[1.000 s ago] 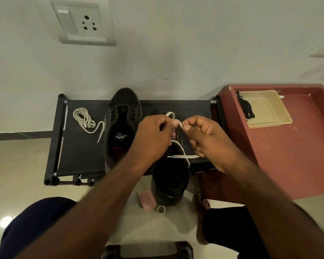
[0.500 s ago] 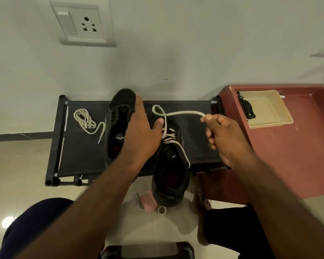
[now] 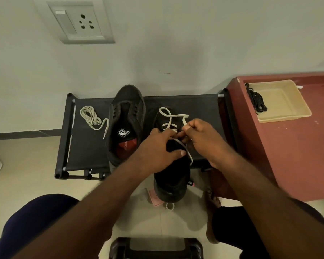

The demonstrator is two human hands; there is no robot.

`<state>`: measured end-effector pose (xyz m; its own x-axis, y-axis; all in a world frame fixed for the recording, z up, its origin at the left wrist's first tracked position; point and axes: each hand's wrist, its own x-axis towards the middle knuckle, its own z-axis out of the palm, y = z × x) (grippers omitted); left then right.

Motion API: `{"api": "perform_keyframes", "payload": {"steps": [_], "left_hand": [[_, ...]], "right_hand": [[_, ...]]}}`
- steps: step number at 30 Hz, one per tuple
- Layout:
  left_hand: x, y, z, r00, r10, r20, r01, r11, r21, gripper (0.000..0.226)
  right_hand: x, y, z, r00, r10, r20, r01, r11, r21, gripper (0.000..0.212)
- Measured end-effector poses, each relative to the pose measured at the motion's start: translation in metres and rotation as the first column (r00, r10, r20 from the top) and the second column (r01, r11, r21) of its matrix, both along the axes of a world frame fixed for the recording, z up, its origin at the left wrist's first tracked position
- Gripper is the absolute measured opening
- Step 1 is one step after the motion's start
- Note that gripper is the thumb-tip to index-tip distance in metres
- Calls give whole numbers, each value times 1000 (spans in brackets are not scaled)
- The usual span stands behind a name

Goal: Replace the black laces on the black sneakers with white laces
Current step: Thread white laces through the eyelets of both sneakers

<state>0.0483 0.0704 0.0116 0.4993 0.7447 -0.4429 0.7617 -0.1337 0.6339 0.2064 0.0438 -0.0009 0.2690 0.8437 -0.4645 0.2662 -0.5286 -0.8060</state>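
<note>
Item: white lace (image 3: 173, 116), part-threaded in sneaker (image 3: 171, 176) under both hands. R hand (image 3: 204, 139) pinches its free end nr the tip; L hand (image 3: 157, 148) grips the sneaker's upper. We judge it soft, light, floppy, so take it at the stiff tip. Also spare lace (image 3: 91, 116), well left of L hand.

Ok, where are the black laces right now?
In the head view, the black laces lie bunched at the left rim of the beige tray on the red table, right of the black rack.
</note>
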Motion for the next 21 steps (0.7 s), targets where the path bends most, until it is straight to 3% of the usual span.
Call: {"api": "perform_keyframes", "payload": {"steps": [4,8,12,16,21], "left_hand": [[2,-3,-1,991,103,84,-108,992,67,24],[4,-13,-10,962,232,142,-256,949,184,37],[12,-15,-14,938,298,178,-336,908,250,18],[24,-7,-21,961,250,115,-268,945,186,45],[30,-2,-25,960,277,50,-281,943,177,44]], "right_hand": [[7,-1,2,1000,-8,-21,9,1000,13,13],[17,4,5,994,-81,-78,87,993,75,10],[20,7,6,983,-100,-153,114,989,89,6],[26,5,0,985,-69,-159,75,997,32,15],[30,-5,-8,974,-127,-190,130,991,5,8]]}}
